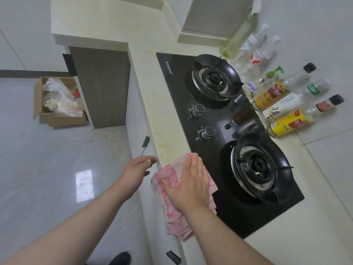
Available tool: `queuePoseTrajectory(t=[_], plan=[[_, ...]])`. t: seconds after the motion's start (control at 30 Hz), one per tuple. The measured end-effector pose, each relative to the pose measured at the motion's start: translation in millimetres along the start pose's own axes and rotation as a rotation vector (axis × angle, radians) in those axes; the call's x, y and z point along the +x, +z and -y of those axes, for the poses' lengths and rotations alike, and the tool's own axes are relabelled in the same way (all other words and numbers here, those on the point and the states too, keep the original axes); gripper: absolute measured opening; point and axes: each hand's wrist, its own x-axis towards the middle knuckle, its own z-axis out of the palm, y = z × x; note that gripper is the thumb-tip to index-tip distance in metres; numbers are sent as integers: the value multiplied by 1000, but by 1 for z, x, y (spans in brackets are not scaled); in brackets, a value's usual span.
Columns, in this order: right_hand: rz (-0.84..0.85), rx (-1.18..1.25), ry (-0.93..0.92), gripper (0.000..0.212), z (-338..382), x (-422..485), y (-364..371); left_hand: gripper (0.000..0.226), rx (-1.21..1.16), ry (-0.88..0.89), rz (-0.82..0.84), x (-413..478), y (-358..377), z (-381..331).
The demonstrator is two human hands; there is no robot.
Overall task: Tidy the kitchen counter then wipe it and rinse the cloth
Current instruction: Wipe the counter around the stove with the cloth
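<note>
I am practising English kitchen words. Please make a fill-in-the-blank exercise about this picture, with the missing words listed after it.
1. The right hand presses a ____ cloth flat on the counter.
2. The black gas stove has ____ burners.
3. The left hand holds ____.
4. On the floor stands a cardboard ____ holding plastic bags.

Missing words: pink; two; nothing; box
</note>
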Motion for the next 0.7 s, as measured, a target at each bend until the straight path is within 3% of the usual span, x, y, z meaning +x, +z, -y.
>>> queuePoseTrajectory(t=[0.17, 0.27, 0.43, 0.7], plan=[[1, 4, -20, 114, 7, 20, -3, 28, -10, 4, -6, 0, 3, -2], [-23, 1, -29, 114, 14, 36, -5, 33, -16, 44, 78, -10, 3, -7], [-64, 17, -16, 115, 25, 61, -5, 25, 118, 150, 112, -21, 4, -11], [-91, 77, -4, 117, 20, 41, -1, 25, 215, 92, 86, -28, -2, -10]])
